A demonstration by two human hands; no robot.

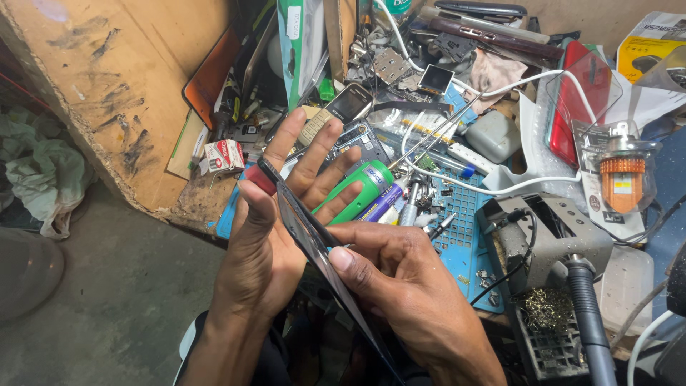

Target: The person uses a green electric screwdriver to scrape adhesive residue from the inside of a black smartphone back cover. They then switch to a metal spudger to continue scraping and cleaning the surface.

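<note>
My left hand (pixel 275 221) holds a thin black phone screen panel (pixel 304 229) edge-on, thumb pressed on its near face and fingers spread behind it. The panel runs from upper left down toward my lap. My right hand (pixel 400 286) grips the same panel lower down, its thumb tip flat on the dark glass. A red piece (pixel 261 180) sits at the panel's top corner by my left thumb. Behind my left fingers lie a green tube (pixel 361 189) and a purple pen-like tool (pixel 386 201).
A blue work mat (pixel 464 236) holds small screws and tweezers. An old keypad phone (pixel 343 107), a soldering iron stand (pixel 550 243), white cables (pixel 500 89), a red panel (pixel 582 100) and an orange-capped bottle (pixel 622 179) crowd the bench. Cardboard (pixel 121 86) leans at left.
</note>
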